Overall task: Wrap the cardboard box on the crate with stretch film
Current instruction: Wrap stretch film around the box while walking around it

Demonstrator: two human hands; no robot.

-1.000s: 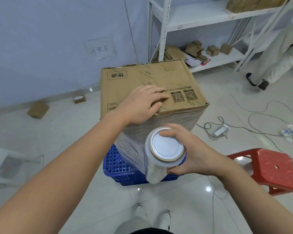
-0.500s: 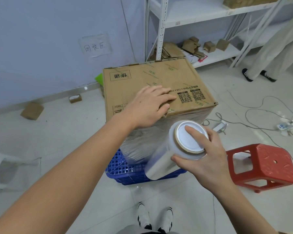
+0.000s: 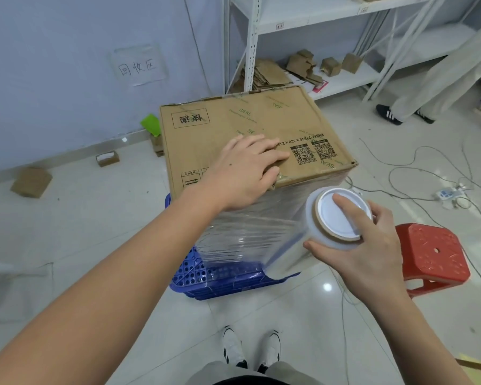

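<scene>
1. Presently: cardboard box (image 3: 250, 126) seated on blue crate (image 3: 206, 276), top face bare, near side already filmed. Risk: top left unwrapped if passes run only round the sides.
2. Left hand (image 3: 245, 173) flat on box top near the front edge, fingers straight, pressing, gripping nothing. Risk: box sliding or twisting on crate if pressure eases while film is under pull.
3. Right hand (image 3: 364, 245) curled round upper end of stretch film roll (image 3: 311, 237), one finger laid across the white end cap. Risk: roll slipping from a one-handed hold; a smooth film surface offers little purchase.
4. Film sheet (image 3: 247, 240) stretched from roll to near face of box, reaching down over crate rim. Risk: tearing or necking into a rope if pulled at an angle; slack and wrinkles if roll tilts further.
5. Near right corner of box (image 3: 353, 163), sharp, just beside the roll. Risk: film puncturing there on the turn.
6. Red stool (image 3: 433, 254) close to the right of crate; cables (image 3: 417, 173) and power strip (image 3: 447, 193) loose on floor beyond. Risk: tripping or snagging while walking the roll round that side.
7. Far side of box hidden; film coverage there possibly absent, not determinable.
8. Second person's legs (image 3: 428, 79) by shelving (image 3: 250, 40) behind box. Risk: collision on the far pass.
</scene>
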